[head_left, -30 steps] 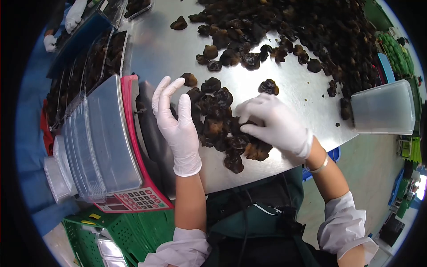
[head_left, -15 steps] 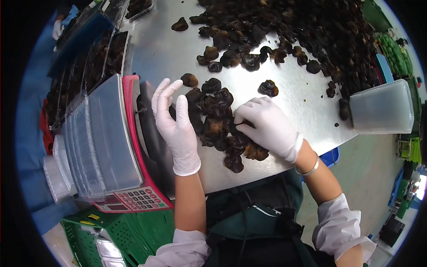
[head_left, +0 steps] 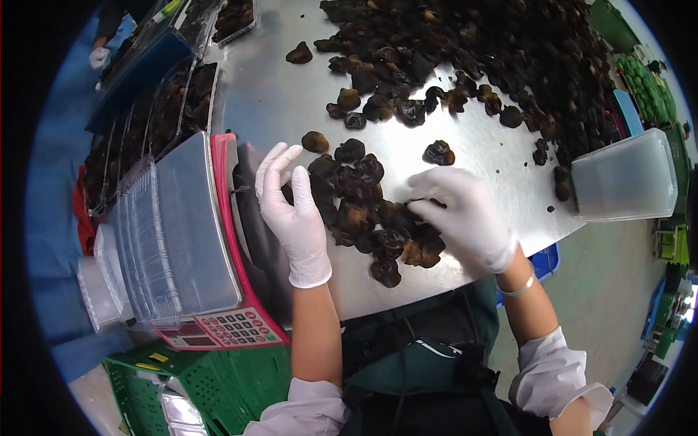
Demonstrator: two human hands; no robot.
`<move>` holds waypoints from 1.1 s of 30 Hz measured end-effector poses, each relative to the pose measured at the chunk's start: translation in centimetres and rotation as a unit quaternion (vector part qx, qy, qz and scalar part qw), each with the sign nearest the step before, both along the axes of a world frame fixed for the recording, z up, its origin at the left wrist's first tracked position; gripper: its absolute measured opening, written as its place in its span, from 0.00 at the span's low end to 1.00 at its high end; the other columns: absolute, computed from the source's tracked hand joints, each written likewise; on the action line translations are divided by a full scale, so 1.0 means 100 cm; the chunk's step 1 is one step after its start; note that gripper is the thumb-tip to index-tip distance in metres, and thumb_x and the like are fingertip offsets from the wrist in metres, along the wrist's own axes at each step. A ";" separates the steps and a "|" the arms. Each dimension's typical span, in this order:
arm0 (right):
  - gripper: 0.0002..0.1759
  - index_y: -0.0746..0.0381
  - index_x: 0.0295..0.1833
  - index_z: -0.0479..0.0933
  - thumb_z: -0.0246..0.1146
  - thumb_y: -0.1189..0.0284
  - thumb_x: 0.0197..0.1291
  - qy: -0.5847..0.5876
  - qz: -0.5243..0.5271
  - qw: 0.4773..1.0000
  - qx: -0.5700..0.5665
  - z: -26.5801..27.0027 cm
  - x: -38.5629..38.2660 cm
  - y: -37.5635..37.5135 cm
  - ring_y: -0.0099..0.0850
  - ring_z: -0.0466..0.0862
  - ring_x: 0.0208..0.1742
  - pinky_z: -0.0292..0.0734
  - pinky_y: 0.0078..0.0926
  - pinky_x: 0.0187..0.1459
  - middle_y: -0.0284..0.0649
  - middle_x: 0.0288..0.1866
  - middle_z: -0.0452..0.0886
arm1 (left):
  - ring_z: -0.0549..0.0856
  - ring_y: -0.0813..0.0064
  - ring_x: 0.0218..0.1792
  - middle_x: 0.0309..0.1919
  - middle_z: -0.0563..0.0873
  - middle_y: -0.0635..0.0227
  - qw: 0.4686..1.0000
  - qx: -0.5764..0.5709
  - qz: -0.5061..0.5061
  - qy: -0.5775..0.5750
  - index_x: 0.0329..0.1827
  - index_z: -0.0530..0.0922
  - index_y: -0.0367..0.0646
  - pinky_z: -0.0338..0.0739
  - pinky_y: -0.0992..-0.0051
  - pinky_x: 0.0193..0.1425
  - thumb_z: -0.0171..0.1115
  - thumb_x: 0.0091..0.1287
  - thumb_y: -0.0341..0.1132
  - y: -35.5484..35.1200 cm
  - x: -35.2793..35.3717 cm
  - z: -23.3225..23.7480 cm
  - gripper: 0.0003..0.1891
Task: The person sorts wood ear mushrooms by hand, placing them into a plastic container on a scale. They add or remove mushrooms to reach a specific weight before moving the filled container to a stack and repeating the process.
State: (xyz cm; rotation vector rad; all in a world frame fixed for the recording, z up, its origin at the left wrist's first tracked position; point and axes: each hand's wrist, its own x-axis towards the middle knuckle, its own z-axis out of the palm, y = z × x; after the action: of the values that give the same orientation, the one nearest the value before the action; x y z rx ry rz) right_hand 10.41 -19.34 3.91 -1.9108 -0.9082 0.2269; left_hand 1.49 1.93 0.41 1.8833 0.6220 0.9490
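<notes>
Just inside the near edge of the steel table (head_left: 276,94), a small pile of dark mushrooms (head_left: 363,211) lies between two white-gloved hands. The left hand (head_left: 294,211) stands on its edge against the pile's left side, flat and wide open with the fingers spread, holding nothing. The right hand (head_left: 465,214) lies over the pile's right side with its fingers curled down among the pieces; whether it has hold of one I cannot tell. A red scale (head_left: 233,327) with an empty clear tray (head_left: 174,232) on top sits at the left edge, just beside the left hand. A big heap of mushrooms (head_left: 494,51) covers the far side, and clear containers (head_left: 625,178) lie at the right edge.
</notes>
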 end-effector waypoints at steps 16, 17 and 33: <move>0.19 0.66 0.58 0.79 0.64 0.85 0.60 -0.306 -0.398 0.864 -0.027 -0.012 0.038 -0.120 0.38 0.79 0.65 0.70 0.33 0.69 0.45 0.60 0.83 | 0.75 0.55 0.68 0.66 0.79 0.57 0.973 0.183 0.067 0.123 0.64 0.81 0.46 0.64 0.57 0.76 0.65 0.68 0.32 0.020 0.002 -0.021 0.20; 0.21 0.66 0.60 0.79 0.64 0.84 0.59 -0.301 -0.395 0.868 -0.010 -0.012 0.038 -0.122 0.40 0.78 0.66 0.69 0.35 0.70 0.46 0.61 0.82 | 0.78 0.54 0.65 0.65 0.79 0.56 0.963 0.224 0.075 0.128 0.64 0.81 0.45 0.69 0.58 0.73 0.64 0.68 0.31 0.020 0.005 -0.024 0.20; 0.22 0.61 0.66 0.77 0.57 0.64 0.72 -0.116 0.145 0.983 -0.011 -0.020 -0.005 0.030 0.53 0.75 0.66 0.71 0.45 0.67 0.52 0.68 0.76 | 0.81 0.61 0.65 0.62 0.85 0.54 0.959 -0.010 -0.274 0.074 0.66 0.79 0.35 0.69 0.68 0.74 0.56 0.75 0.32 0.016 0.009 -0.004 0.19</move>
State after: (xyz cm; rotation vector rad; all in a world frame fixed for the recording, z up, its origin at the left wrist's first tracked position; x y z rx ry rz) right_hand 9.89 -16.31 1.93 -1.8455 -1.3478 0.1878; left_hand 2.37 3.55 0.01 1.9690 0.1675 0.4422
